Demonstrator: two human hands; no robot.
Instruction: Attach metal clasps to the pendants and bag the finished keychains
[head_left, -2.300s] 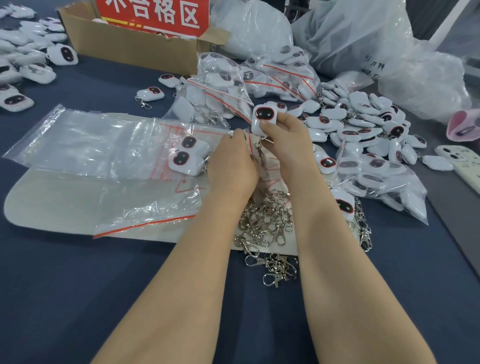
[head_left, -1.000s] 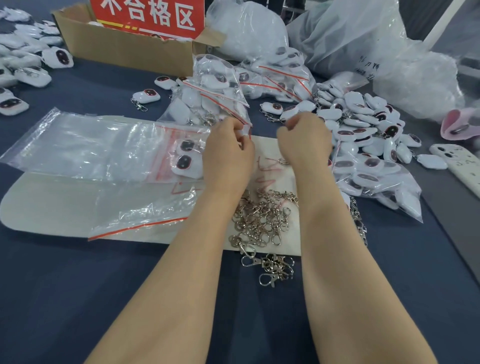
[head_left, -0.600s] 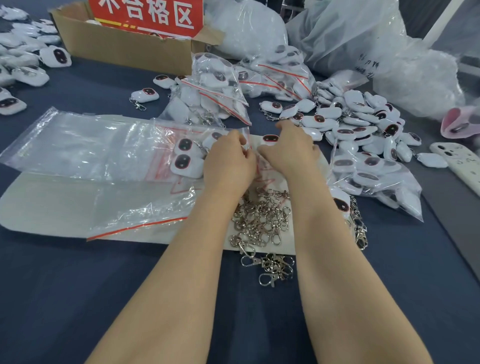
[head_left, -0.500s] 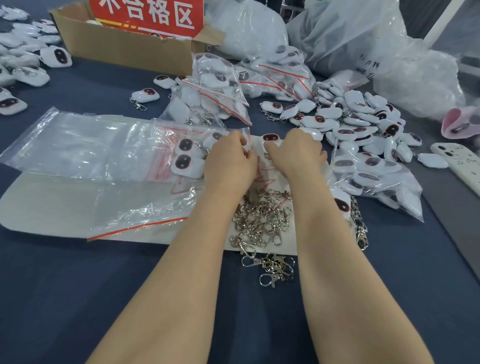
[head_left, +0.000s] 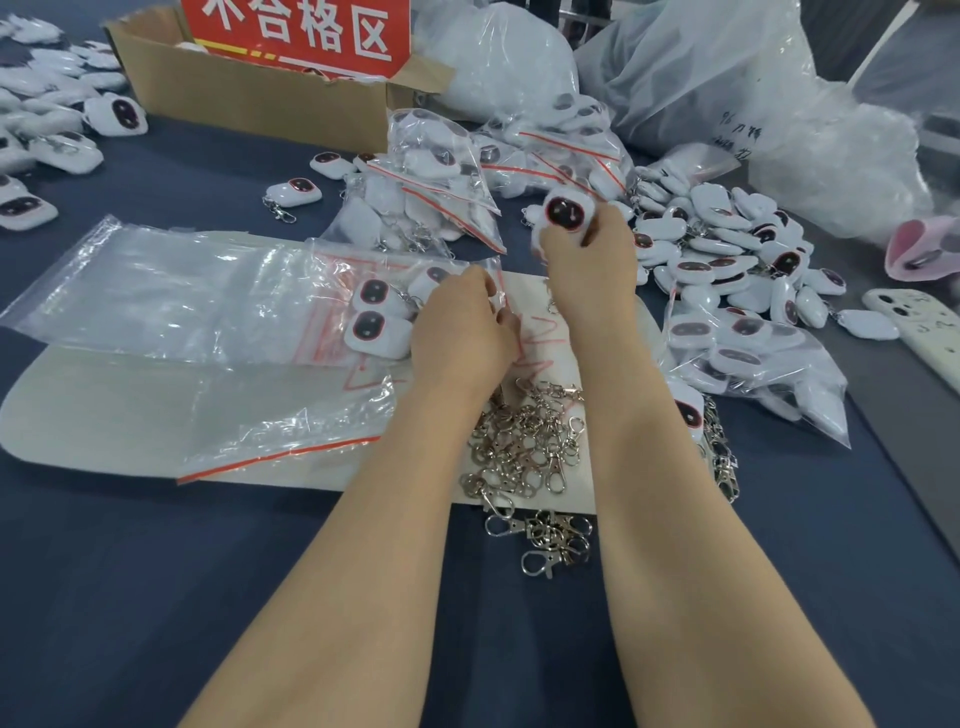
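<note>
My right hand (head_left: 589, 270) grips a white pendant (head_left: 566, 210) with a dark red-rimmed face, lifted a little above the table. My left hand (head_left: 462, 332) pinches the mouth of a clear zip bag (head_left: 208, 296) that lies flat to the left, with finished keychains (head_left: 376, 322) just inside its opening. A pile of silver metal clasps (head_left: 524, 447) lies between my forearms on a pale board (head_left: 104, 405). Loose white pendants (head_left: 727, 249) are heaped to the right.
Filled bags of keychains (head_left: 431, 192) lie behind my hands, and another (head_left: 753, 364) at the right. A cardboard box (head_left: 249, 93) with a red sign stands at the back. Large plastic sacks (head_left: 701, 67) fill the back right. A phone (head_left: 919, 332) lies at the right edge.
My right hand has pulled back from the bag mouth and moved up and right, now holding a pendant from the heap. My left hand has stayed at the bag opening.
</note>
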